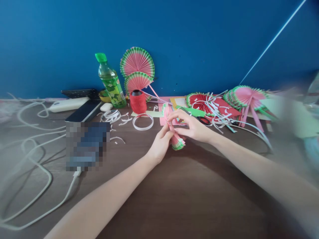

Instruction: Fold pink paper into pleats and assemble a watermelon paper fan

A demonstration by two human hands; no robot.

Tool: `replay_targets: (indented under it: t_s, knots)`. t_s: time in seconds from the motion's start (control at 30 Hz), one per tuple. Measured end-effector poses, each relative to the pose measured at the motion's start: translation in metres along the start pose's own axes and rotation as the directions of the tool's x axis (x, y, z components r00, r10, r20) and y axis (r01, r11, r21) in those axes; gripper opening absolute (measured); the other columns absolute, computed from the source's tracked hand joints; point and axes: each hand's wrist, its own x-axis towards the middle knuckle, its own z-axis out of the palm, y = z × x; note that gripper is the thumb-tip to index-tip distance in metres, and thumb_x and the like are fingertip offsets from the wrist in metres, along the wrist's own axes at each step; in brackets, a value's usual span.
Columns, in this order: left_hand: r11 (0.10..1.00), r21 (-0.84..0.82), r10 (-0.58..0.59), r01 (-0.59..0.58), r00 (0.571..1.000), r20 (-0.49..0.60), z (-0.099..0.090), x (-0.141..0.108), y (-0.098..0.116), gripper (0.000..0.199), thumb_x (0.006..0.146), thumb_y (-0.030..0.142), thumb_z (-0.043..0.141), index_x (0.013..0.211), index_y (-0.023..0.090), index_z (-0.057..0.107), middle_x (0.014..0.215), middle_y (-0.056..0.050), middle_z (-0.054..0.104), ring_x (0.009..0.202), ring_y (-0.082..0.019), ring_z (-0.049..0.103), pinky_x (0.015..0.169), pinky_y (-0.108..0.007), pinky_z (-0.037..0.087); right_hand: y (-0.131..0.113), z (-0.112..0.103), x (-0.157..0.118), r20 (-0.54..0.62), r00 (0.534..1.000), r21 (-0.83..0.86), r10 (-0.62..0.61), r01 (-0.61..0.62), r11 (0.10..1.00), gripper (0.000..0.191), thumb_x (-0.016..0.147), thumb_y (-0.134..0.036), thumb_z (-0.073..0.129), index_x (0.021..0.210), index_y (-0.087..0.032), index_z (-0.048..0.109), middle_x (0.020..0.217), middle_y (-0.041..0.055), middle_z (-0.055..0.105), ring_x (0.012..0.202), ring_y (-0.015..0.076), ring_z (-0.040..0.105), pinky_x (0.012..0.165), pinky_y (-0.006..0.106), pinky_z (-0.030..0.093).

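Note:
Between my two hands is a pleated paper fan, pink with a green-and-white edge, gathered into a narrow bundle at its middle. My left hand pinches it from the lower left, thumb and fingers closed on the paper. From the right, my right hand grips the same bundle, its fingertips closed around the narrow part. Its lower end flares out below my fingers, while the upper end shows just beyond them. My fingers hide most of the middle.
A tape roll and a red thread spool lie left of my hands, near a green bottle. Finished fans lean on the blue wall. Scissors and paper scraps lie right. A phone with a cable is at left.

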Motion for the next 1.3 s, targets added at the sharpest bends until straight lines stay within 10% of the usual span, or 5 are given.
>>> replay_targets:
  t_s: [0.73, 1.3]
  knots:
    - [0.979, 0.202, 0.015, -0.026, 0.999, 0.052, 0.000, -0.002, 0.001, 0.034, 0.079, 0.020, 0.040, 0.111, 0.011, 0.046, 0.066, -0.001, 0.066, 0.056, -0.011, 0.059, 0.057, -0.024, 0.044, 0.001, 0.002, 0.000, -0.136, 0.990, -0.211, -0.050, 0.020, 0.977, 0.013, 0.079, -0.014, 0.055, 0.088, -0.022, 0.059, 0.097, 0.0051, 0.058, 0.095, 0.0197, 0.055, 0.080, 0.037, 0.048]
    - [0.986, 0.168, 0.007, -0.016, 0.999, 0.052, 0.002, -0.002, 0.000, 0.030, 0.079, 0.019, 0.043, 0.107, 0.013, 0.048, 0.104, -0.010, 0.065, 0.060, -0.010, 0.063, 0.055, -0.023, 0.045, 0.004, -0.005, 0.002, -0.028, 0.998, -0.088, 0.056, -0.058, 0.994, 0.009, 0.079, -0.024, 0.060, 0.088, -0.021, 0.057, 0.099, 0.0058, 0.051, 0.096, 0.0193, 0.052, 0.080, 0.037, 0.047]
